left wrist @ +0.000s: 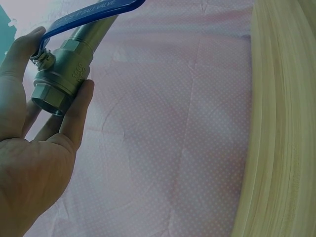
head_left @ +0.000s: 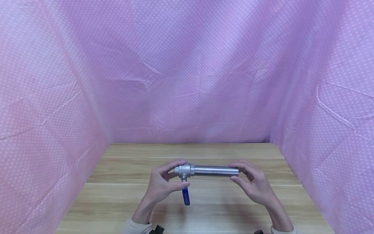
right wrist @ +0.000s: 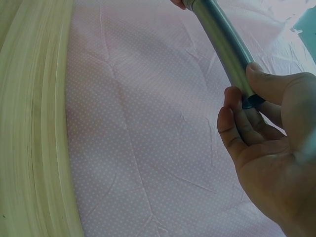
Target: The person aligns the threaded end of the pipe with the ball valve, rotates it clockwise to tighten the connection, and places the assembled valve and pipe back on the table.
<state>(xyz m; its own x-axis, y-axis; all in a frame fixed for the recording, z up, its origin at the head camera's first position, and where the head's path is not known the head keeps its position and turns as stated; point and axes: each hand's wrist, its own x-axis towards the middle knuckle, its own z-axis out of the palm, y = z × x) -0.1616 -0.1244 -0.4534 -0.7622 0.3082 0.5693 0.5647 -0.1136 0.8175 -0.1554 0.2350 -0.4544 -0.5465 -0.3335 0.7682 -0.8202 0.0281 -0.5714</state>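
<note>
A metal ball valve (head_left: 184,169) with a blue lever handle (head_left: 186,196) is joined end to end with a steel pipe (head_left: 216,170). Both are held level above the table. My left hand (head_left: 160,183) grips the valve, its thumb on the lever's base and fingers behind the body. In the left wrist view, the valve's hex end (left wrist: 52,100) faces the palm. My right hand (head_left: 255,185) pinches the pipe's far end between thumb and fingers. The right wrist view shows the pipe's open end (right wrist: 253,101) near the palm. The joint's inside is hidden.
The wooden table (head_left: 122,195) lies beneath both hands. Pink dotted cloth (head_left: 193,97) hangs at the back and along both sides. Dark wrist-worn gear (head_left: 157,229) shows at the bottom edge.
</note>
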